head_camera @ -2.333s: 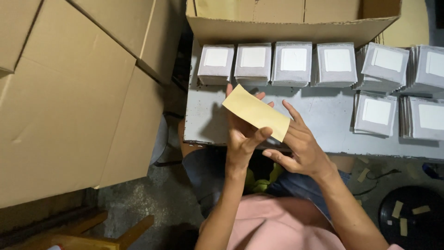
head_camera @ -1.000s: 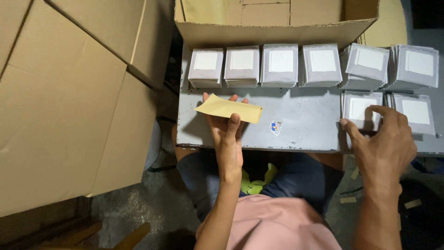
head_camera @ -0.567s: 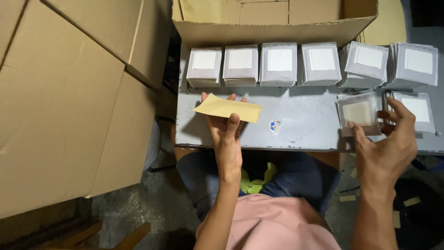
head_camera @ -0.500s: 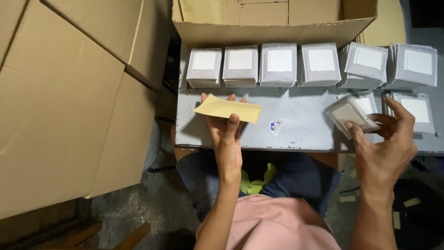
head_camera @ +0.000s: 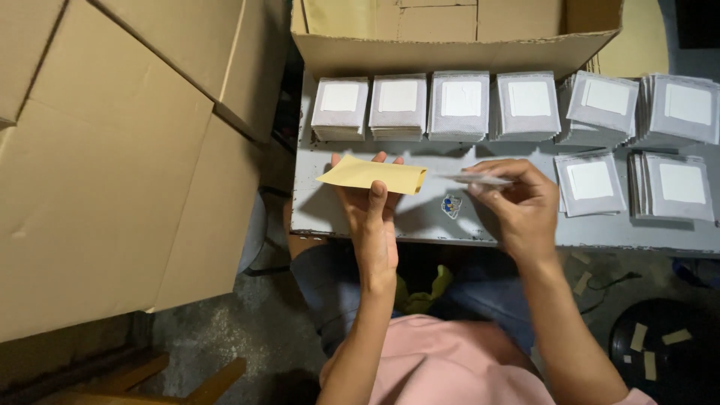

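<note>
Tan envelope (head_camera: pixel 373 175) rests pinched in our left hand (head_camera: pixel 373 217); our right hand (head_camera: pixel 517 206) pinches a flimsy grey packet (head_camera: pixel 474 179) edge-on, so it may buckle at the envelope mouth.

A small tan paper envelope (head_camera: pixel 373 175) rests flat across the fingers of the left hand (head_camera: pixel 373 217), thumb pressed on its near edge — it lies nearly level, long side running left to right, its right end toward the other hand, held just above the grey table top. The right hand (head_camera: pixel 517 206) pinches a thin grey-white sachet (head_camera: pixel 474 179) between thumb and fingertips; the sachet is seen almost edge-on, flat and level, its left tip pointing at the envelope's right end — near it, a small gap between them.
</note>
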